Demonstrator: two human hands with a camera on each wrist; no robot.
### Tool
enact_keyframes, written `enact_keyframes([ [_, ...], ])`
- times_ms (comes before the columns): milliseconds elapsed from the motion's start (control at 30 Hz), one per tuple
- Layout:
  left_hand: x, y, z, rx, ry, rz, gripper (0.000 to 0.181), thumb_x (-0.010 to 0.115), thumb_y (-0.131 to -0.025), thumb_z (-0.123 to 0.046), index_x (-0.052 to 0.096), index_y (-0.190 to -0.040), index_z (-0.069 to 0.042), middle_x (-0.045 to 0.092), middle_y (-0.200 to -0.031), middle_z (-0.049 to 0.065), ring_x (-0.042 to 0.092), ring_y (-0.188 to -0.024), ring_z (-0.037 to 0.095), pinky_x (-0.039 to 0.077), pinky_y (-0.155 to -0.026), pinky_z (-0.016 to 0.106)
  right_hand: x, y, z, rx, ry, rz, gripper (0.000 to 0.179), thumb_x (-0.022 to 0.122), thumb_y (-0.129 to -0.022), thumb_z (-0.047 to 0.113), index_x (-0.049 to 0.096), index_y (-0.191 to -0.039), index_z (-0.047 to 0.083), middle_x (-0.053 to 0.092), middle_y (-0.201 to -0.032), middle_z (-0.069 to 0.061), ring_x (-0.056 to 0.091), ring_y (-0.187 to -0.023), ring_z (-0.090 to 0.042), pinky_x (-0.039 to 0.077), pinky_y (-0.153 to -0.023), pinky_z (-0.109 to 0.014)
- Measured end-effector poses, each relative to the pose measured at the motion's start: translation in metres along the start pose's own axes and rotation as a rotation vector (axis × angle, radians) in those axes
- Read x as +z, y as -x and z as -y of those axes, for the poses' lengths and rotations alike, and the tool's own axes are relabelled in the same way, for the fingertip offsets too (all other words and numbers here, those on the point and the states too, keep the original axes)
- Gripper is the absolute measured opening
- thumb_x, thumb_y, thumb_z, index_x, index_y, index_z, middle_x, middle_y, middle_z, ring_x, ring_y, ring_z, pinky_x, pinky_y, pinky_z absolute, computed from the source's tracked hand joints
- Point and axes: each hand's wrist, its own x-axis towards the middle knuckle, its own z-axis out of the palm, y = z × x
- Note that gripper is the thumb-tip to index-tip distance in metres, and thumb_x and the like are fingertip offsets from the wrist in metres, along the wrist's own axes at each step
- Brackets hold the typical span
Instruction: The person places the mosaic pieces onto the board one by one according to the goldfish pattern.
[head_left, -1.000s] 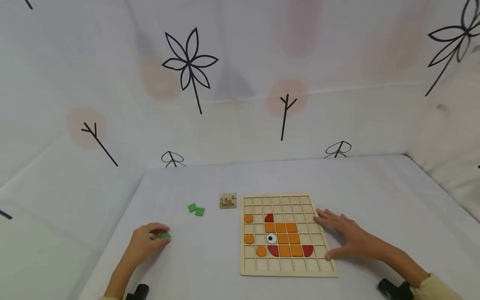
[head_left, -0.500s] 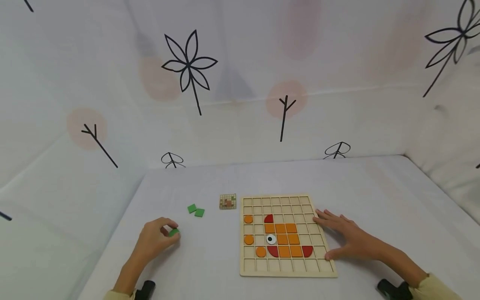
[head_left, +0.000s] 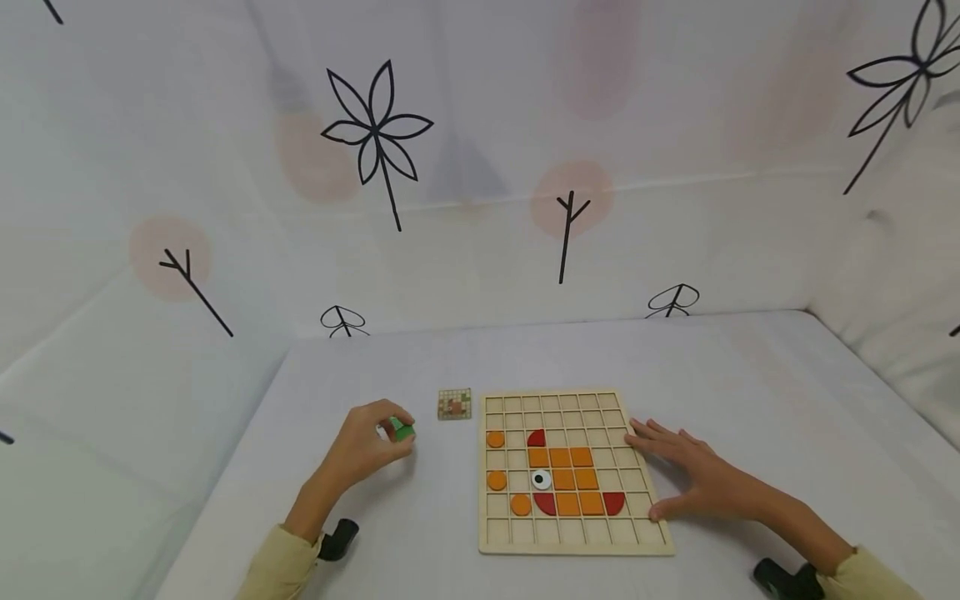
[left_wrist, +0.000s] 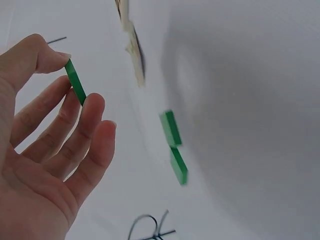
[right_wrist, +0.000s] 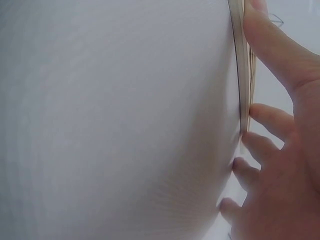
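My left hand pinches a green square tile between thumb and fingertips, raised above the table. In the left wrist view, two more green tiles lie touching on the table just beyond that hand; the head view mostly hides them behind the fingers. A wooden grid board lies to the right, bearing orange squares, orange circles, red quarter-round pieces and a white eye piece. My right hand rests with spread fingers against its right edge.
A small picture card printed with a grid lies just left of the board's far corner. White cloth covers the table. Printed fabric walls stand at the back and sides.
My left hand has moved right and away from me with the green tile, reaching the two loose tiles and covering them in the head view. The right hand stays at the board's edge.
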Motion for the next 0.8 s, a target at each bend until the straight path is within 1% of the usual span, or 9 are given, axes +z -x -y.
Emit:
enact_keyframes([
  [100, 0.009, -0.013, -0.010, 0.028, -0.017, 0.029, 0.016, 0.076, -0.073, -0.006, 0.071, -0.088, -0.009, 0.066, -0.084, -0.007, 0.058, -0.069, 0.010, 0.047, -0.060, 0.026, 0.000, 0.001, 0.000, -0.001, -0.002, -0.003, 0.095, 0.079, -0.062, 0.056, 0.046, -0.141, 0.016, 0.030, -0.151, -0.014, 0.016, -0.138, -0.042, 0.007, -0.103, -0.067],
  [167, 0.016, -0.021, -0.014, 0.063, -0.019, 0.046, 0.016, 0.076, -0.073, -0.009, 0.071, -0.088, -0.011, 0.066, -0.085, -0.007, 0.057, -0.069, 0.009, 0.048, -0.062, 0.027, -0.001, 0.001, 0.000, -0.001, -0.004, -0.001, 0.094, 0.079, -0.062, 0.056, 0.046, -0.141, 0.017, 0.030, -0.151, -0.014, 0.016, -0.138, -0.043, 0.007, -0.103, -0.067],
  [267, 0.026, -0.035, -0.021, 0.132, -0.005, 0.068, 0.015, 0.076, -0.074, -0.009, 0.072, -0.089, -0.010, 0.066, -0.085, -0.005, 0.057, -0.068, 0.009, 0.049, -0.062, 0.028, -0.001, 0.001, 0.000, 0.005, -0.007, 0.002, 0.094, 0.079, -0.062, 0.056, 0.046, -0.141, 0.017, 0.030, -0.151, -0.014, 0.015, -0.138, -0.044, 0.007, -0.103, -0.068],
  [400, 0.041, -0.053, -0.030, 0.223, 0.036, 0.101, 0.014, 0.074, -0.076, -0.006, 0.071, -0.089, -0.007, 0.067, -0.086, 0.000, 0.058, -0.068, 0.012, 0.049, -0.060, 0.027, -0.001, 0.000, 0.000, 0.015, -0.012, 0.009, 0.094, 0.079, -0.062, 0.056, 0.046, -0.141, 0.018, 0.029, -0.152, -0.013, 0.014, -0.138, -0.044, 0.005, -0.103, -0.067],
  [467, 0.048, -0.061, -0.035, 0.242, 0.050, 0.123, 0.013, 0.074, -0.076, -0.006, 0.070, -0.089, -0.006, 0.067, -0.087, 0.000, 0.058, -0.069, 0.013, 0.049, -0.060, 0.025, -0.001, 0.000, 0.000, 0.014, -0.012, 0.011, 0.094, 0.078, -0.063, 0.056, 0.045, -0.142, 0.018, 0.028, -0.152, -0.013, 0.014, -0.138, -0.044, 0.005, -0.103, -0.067],
  [600, 0.062, -0.075, -0.044, 0.249, 0.068, 0.191, 0.013, 0.072, -0.078, -0.009, 0.071, -0.091, -0.008, 0.066, -0.088, -0.002, 0.057, -0.069, 0.013, 0.047, -0.060, 0.024, -0.001, 0.000, -0.001, 0.001, -0.010, 0.009, 0.094, 0.078, -0.063, 0.056, 0.045, -0.142, 0.018, 0.028, -0.152, -0.013, 0.015, -0.138, -0.044, 0.006, -0.103, -0.067],
  [800, 0.081, -0.094, -0.058, 0.297, 0.104, 0.292, 0.015, 0.070, -0.081, -0.010, 0.070, -0.095, -0.004, 0.065, -0.090, -0.001, 0.057, -0.069, 0.010, 0.047, -0.065, 0.023, -0.001, -0.001, -0.002, -0.009, -0.005, 0.005, 0.094, 0.078, -0.063, 0.056, 0.045, -0.142, 0.017, 0.028, -0.152, -0.013, 0.015, -0.138, -0.044, 0.006, -0.103, -0.067],
])
